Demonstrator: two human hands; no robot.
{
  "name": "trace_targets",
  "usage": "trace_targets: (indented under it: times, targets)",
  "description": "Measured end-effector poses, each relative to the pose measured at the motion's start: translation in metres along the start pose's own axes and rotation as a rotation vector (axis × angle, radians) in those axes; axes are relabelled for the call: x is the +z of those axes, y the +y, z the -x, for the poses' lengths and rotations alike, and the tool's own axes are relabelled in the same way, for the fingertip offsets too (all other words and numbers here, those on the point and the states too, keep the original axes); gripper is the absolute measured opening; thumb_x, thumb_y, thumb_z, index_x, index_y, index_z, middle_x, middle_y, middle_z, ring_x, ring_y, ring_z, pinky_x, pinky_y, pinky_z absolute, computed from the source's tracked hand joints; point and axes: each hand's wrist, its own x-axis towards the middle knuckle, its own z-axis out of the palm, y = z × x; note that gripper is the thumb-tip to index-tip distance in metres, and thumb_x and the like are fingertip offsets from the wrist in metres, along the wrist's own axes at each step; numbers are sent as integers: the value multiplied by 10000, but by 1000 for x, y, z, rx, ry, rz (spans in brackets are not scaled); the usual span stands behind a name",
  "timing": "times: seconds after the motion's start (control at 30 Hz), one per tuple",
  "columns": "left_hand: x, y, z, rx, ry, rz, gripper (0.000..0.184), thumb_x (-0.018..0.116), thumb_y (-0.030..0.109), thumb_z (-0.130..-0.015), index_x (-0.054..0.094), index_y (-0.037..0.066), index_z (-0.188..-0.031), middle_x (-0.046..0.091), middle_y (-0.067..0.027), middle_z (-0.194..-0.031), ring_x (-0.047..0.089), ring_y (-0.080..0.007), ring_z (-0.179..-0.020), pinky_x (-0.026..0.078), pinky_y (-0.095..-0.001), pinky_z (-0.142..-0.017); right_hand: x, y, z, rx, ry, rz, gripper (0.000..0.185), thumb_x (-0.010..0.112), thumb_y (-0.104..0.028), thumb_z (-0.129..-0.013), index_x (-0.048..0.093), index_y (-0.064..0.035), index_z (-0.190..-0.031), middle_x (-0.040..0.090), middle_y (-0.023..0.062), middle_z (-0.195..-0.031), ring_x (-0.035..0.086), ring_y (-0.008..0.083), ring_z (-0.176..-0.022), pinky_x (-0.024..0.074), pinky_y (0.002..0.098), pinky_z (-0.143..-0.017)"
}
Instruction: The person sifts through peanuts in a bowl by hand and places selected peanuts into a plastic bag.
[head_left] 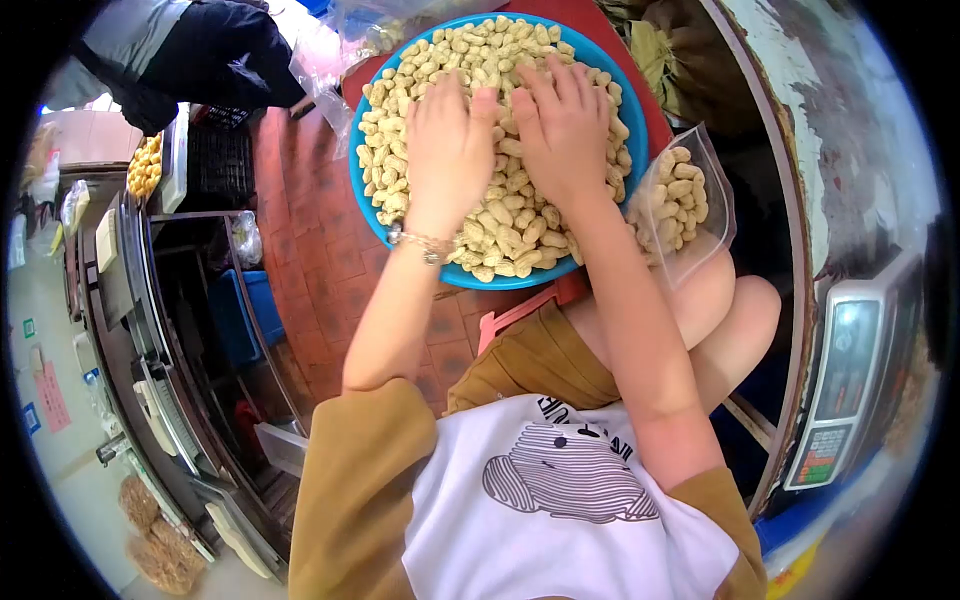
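Note:
A wide blue basin (359, 200) is heaped with unshelled peanuts (515, 215). My left hand (450, 140) lies palm down on the left side of the heap, its fingers stretched out over the shells; a bracelet circles that wrist. On the right side of the same heap rests my right hand (565, 125), palm down with its fingers spread. Neither hand grips anything that I can see. A clear plastic bag (715, 215) part filled with peanuts leans by the basin's right rim, above my knees.
The basin stands on a red surface (650, 100). A digital scale (845, 370) is at the right. Brown sacks (690, 70) lie at the upper right. Another person in dark trousers (215, 55) stands at the upper left. Metal shelving (150, 300) and a blue bin (245, 315) line the left.

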Motion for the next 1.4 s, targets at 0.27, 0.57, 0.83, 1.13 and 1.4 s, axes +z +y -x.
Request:
trace_targets:
  times: [0.27, 0.57, 0.83, 1.13, 1.4]
  targets:
    - [5, -4, 7, 15, 64, 164, 503, 311, 328, -1046, 541, -60, -1268, 528, -246, -1325, 474, -375, -1253, 332, -445, -1092, 13, -15, -6, -140, -72, -232, 309, 544, -270, -886, 667, -73, -1089, 623, 126, -1097, 523, 337, -1087, 364, 500, -985]
    - [6, -3, 10, -253, 130, 955, 623, 257, 454, -1053, 409, -18, -1430, 430, -162, -1460, 391, -243, -1347, 244, -365, -1153, 6, -42, -9, -228, -112, 117, 301, 663, -305, -765, 693, -131, -1009, 620, 88, -1045, 537, 287, -996, 381, 489, -922]
    - [11, -4, 8, -266, 194, 987, 526, 273, 358, -1066, 514, -31, -1326, 549, -133, -1300, 527, -175, -1136, 436, -297, -971, 12, -37, -5, -290, -74, 8, 119, 660, -179, -716, 651, -86, -792, 590, 73, -866, 564, 264, -857, 462, 384, -778]
    - [11, -5, 9, -227, 154, 850, 607, 242, 424, -1063, 556, -49, -1277, 585, -154, -1271, 544, -221, -1169, 393, -336, -1043, 9, -39, -4, -256, -31, -169, 105, 613, -144, -772, 654, -77, -842, 599, 79, -891, 594, 287, -891, 512, 399, -770]
    - [14, -10, 8, -145, 218, 658, 578, 253, 359, -1053, 639, -61, -1146, 634, -188, -1155, 581, -249, -1058, 425, -345, -958, 11, -37, 0, -268, -87, -14, 147, 609, -164, -798, 673, -127, -926, 620, 94, -946, 597, 270, -893, 477, 416, -764]
